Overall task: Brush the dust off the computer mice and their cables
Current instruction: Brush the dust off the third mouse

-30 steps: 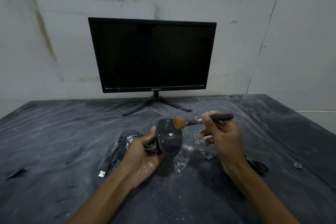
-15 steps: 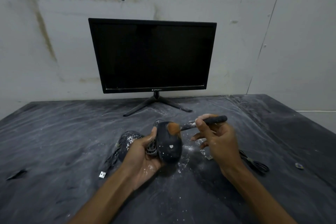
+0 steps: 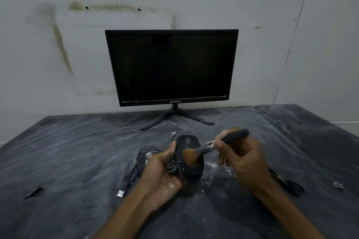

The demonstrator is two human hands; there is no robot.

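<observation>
The left hand (image 3: 165, 172) grips the dusty black plastic computer mouse (image 3: 189, 158) with its bundled grey cable (image 3: 171, 165), raised in front of the black monitor (image 3: 172, 67). The right hand (image 3: 240, 159) pinches the dark-handled brush (image 3: 211, 147), whose orange bristles touch the mouse's top.

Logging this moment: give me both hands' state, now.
Left hand: grips dusty black computer mouse.
Right hand: pinches black-handled orange-bristled brush.
</observation>
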